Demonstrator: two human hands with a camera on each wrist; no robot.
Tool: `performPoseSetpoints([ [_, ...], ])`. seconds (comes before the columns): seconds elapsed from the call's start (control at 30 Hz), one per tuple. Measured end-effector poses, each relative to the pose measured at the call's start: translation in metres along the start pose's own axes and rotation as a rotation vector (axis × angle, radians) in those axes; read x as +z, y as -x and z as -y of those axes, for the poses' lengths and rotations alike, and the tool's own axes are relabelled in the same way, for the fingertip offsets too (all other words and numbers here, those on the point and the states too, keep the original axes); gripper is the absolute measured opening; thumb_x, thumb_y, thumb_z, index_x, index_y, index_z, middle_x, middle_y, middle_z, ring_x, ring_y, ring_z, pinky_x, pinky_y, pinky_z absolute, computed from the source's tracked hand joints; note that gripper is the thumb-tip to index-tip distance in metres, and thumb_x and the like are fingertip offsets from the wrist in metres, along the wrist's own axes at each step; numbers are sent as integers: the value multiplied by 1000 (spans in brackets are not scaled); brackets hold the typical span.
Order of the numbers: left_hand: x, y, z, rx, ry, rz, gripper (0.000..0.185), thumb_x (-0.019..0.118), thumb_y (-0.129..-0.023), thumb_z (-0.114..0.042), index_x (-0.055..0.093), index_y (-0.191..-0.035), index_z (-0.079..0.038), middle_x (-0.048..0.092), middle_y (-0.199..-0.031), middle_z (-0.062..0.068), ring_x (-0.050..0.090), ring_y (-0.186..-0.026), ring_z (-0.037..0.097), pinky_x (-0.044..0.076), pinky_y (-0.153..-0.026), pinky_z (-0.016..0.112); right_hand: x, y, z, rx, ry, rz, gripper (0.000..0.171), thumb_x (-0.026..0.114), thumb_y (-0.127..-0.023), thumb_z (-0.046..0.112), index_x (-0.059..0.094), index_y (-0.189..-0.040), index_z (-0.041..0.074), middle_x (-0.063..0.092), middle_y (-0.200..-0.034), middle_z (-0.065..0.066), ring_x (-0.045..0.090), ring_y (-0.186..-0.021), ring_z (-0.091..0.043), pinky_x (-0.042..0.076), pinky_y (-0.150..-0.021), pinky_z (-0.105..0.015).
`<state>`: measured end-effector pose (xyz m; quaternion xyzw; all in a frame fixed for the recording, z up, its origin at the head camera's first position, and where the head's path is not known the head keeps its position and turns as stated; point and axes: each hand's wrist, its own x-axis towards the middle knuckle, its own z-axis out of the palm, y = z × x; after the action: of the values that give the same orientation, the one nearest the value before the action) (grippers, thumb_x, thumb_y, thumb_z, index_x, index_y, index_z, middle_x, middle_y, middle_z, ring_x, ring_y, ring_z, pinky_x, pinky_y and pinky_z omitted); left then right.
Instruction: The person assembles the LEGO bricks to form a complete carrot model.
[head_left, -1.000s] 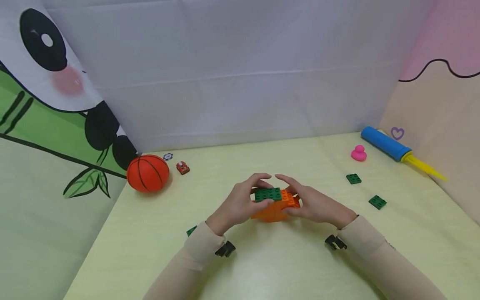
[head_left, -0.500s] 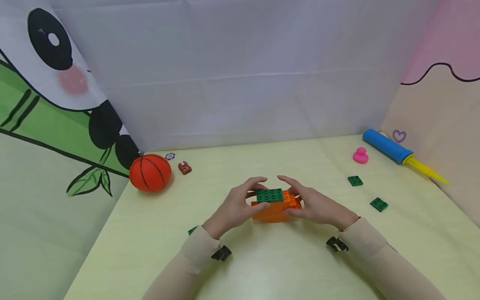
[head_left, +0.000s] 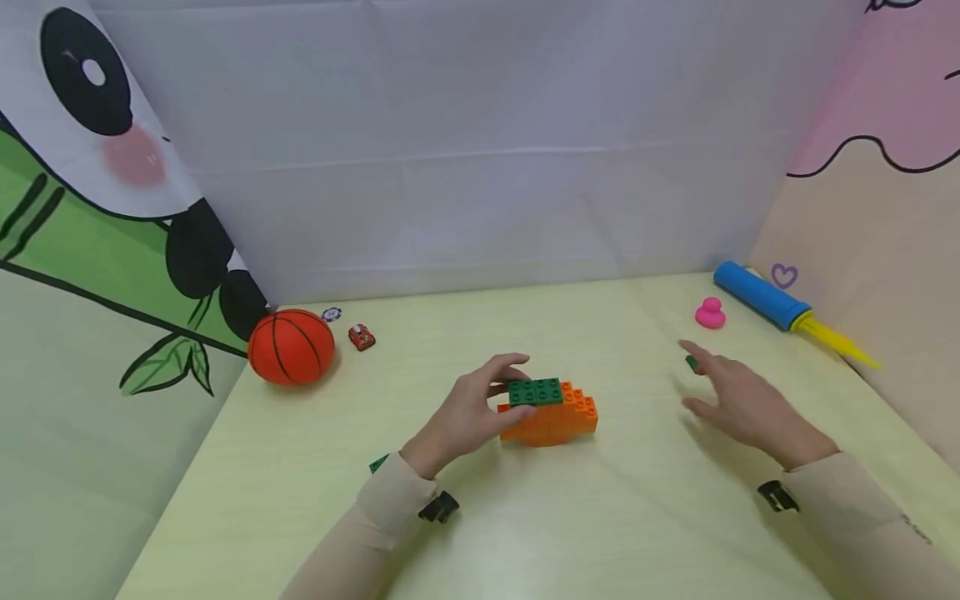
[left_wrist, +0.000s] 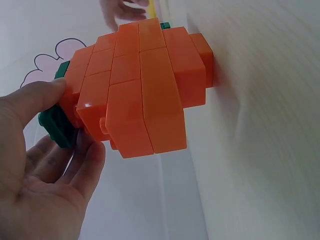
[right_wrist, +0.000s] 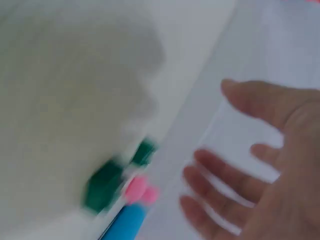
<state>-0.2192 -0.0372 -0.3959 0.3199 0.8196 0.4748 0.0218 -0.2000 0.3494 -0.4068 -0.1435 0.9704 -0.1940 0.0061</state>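
Observation:
A stepped build of orange toy bricks stands on the table in front of me, topped at its left part by green bricks. My left hand holds it at the upper left; in the left wrist view the thumb lies on an orange brick and the fingers reach round behind the green one. Off to the right, my right hand is spread with nothing in it, over the table. A loose green brick peeks out past its fingers. Two green bricks blur in the right wrist view.
At the back left are a small basketball, a red toy car and a poker chip. A pink toy and a blue pump with yellow nozzle lie back right. Another green brick shows by my left sleeve.
My right hand has let go of the brick build and moved right, toward the loose green bricks. The left hand stays on the build, which has hardly moved.

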Motion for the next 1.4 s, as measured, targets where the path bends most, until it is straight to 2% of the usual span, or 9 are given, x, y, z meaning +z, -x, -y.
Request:
performPoseSetpoints([
  [0.1, 1, 1, 1, -1, 1, 5, 62, 77, -89, -19, 47, -143, -19, 65, -121, -1, 62, -114, 15, 48, -104, 37, -5, 18, -32, 125, 124, 34, 90, 73, -90, 37, 22, -153, -3, 57, -118, -35, 58, -101, -47, 51, -80, -63],
  [0.2, 1, 1, 0, -14, 1, 13, 62, 77, -89, -19, 47, -143, -19, 65, -121, -2, 61, -115, 14, 47, -105, 36, -5, 26, -47, 215, 114, 114, 94, 72, -89, 45, 24, -151, -6, 51, -121, -40, 57, -102, -50, 50, -78, -65],
  [0.43, 0, -2, 2, -36, 6, 17, 61, 77, -89, -19, 48, -143, -19, 65, -121, -4, 61, -113, 10, 47, -105, 33, -1, 14, -49, 173, 105, 118, 72, 70, -93, 24, 33, -147, -6, 58, -114, -32, 59, -97, -42, 50, -84, -62],
  [0.6, -4, -3, -2, -34, 13, 24, 60, 76, -90, -19, 48, -143, -18, 65, -121, -2, 61, -113, 14, 47, -105, 37, -7, -1, -23, 115, 15, 101, 71, 68, -95, 21, 30, -150, -1, 60, -113, -24, 58, -99, -36, 50, -89, -60],
  [0.7, -4, -2, -4, -40, 13, 28, 61, 76, -90, -19, 47, -143, -17, 64, -122, 0, 61, -114, 16, 47, -105, 38, -5, -10, 5, -5, -63, 19, 69, 67, -96, 21, 31, -152, 4, 62, -115, -16, 59, -105, -32, 51, -92, -57],
  [0.87, -1, -2, -2, -63, 17, 40, 61, 76, -90, -19, 46, -144, -18, 64, -123, 0, 61, -116, 17, 47, -106, 38, 7, -24, 58, -224, -202, -125, 68, 71, -94, 20, 36, -152, 15, 64, -113, 1, 60, -100, -16, 54, -89, -38],
  [1.03, 1, -3, 1, -60, 0, 39, 60, 75, -91, -21, 47, -143, -18, 64, -123, 0, 62, -115, 17, 47, -105, 38, 19, -38, 97, -363, -367, -146, 74, 75, -91, 18, 34, -153, 22, 65, -117, 3, 61, -103, -12, 51, -92, -31],
  [1.2, 0, -2, 0, -51, 5, 34, 59, 75, -91, -20, 47, -143, -17, 65, -120, -2, 61, -113, 13, 47, -105, 37, 26, -46, 107, -408, -434, -90, 76, 75, -91, 17, 32, -153, 24, 65, -118, 6, 62, -102, -12, 51, -93, -36],
  [1.4, 0, -1, 0, -40, 17, 28, 58, 75, -91, -22, 48, -142, -17, 65, -120, -3, 61, -113, 12, 48, -104, 36, 26, -46, 108, -347, -441, -42, 79, 75, -90, 22, 29, -154, 27, 66, -119, 8, 62, -105, -13, 52, -87, -38],
])
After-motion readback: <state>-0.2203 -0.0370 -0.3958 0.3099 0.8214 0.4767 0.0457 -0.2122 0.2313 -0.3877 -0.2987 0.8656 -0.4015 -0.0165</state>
